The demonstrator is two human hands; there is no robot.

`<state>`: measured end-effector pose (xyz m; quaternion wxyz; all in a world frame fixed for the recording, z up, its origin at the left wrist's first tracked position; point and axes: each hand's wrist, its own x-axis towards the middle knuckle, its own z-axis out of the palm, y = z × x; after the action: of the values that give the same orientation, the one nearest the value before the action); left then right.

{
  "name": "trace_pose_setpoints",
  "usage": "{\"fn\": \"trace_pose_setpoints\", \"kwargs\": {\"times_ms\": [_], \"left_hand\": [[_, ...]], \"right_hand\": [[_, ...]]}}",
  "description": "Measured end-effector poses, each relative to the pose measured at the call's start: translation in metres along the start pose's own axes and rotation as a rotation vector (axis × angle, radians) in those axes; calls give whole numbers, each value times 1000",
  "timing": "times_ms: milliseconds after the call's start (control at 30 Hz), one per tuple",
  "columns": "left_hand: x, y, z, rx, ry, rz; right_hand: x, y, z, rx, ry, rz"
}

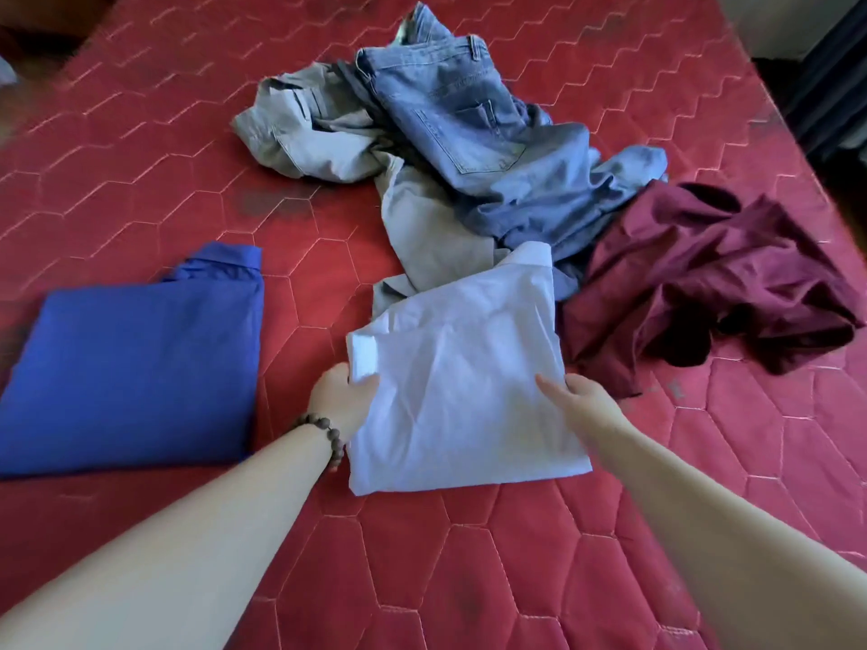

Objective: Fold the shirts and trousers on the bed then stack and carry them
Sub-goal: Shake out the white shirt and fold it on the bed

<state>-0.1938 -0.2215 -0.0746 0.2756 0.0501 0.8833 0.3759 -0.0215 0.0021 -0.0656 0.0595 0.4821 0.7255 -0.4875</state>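
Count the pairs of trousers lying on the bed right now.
2. The blue jeans lie crumpled at the far middle of the bed; the grey trousers lie tangled beside and partly under them, reaching toward the white shirt. More could be hidden underneath.

Legible text, labels, brands, numbers, signs: none. The blue jeans [474, 119] carry a waistband patch near the belt loop; any marking on it is too blurred to read. The white shirt [462, 382], blue shirt [136, 368], maroon shirt [703, 274], grey trousers [319, 129] and red quilted mattress [516, 555] show no print or tag.
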Motion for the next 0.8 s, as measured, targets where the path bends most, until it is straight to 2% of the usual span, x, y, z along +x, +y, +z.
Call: {"fn": "trace_pose_setpoints", "kwargs": {"times_ms": [67, 200, 267, 333, 433, 500, 633, 733, 800], "left_hand": [[5, -5, 5, -31, 29, 67], [16, 13, 3, -168, 181, 279], [26, 25, 5, -185, 252, 318], [35, 30, 12, -117, 183, 215], [39, 20, 21, 34, 66, -19], [34, 15, 21, 68, 110, -15], [18, 9, 15, 105, 335, -57], [12, 4, 16, 99, 230, -222], [7, 0, 22, 95, 133, -215]], "right_hand": [[2, 11, 13, -39, 42, 14], [1, 6, 13, 37, 296, -240], [3, 3, 11, 74, 422, -292], [9, 2, 12, 47, 396, -206], [20, 10, 14, -21, 249, -2], [22, 11, 15, 12, 245, 6], [16, 16, 15, -70, 351, -29], [15, 13, 14, -173, 329, 51], [16, 11, 17, -181, 246, 54]]}}
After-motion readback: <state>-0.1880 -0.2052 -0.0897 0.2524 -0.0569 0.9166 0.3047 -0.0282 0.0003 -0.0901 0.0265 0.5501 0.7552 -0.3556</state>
